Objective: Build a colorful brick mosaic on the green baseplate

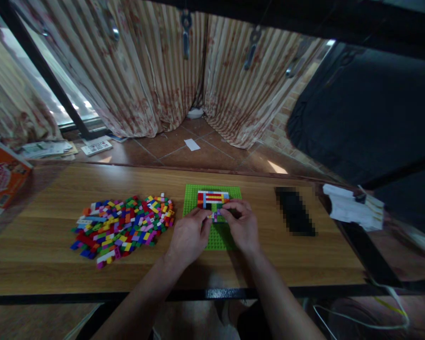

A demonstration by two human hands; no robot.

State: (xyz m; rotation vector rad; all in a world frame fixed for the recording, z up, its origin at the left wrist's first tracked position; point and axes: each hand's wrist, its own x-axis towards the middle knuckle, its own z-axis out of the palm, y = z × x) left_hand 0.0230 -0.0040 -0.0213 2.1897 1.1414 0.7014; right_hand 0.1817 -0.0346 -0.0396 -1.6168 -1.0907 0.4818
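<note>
A green baseplate point(220, 243) lies on the table, and a structure of colourful toy bricks point(213, 196) stands on its far half. White, red, yellow and light blue rows show at the back of the structure. My left hand point(191, 233) reaches in from the left, its thumb and index finger closed at small purple and white toy bricks point(215, 216) along the near edge. From the right, my right hand point(242, 224) pinches at the same small bricks. The fingertips partly hide them, so I cannot tell exactly where each brick ends.
A wide pile of mixed loose bricks point(123, 226) spreads left of the baseplate on the wooden table point(49, 226). To the right lies a dark pixelated rectangle point(294, 211). An orange box point(5, 177) stands at the far left; white papers point(354, 205) are at the right edge.
</note>
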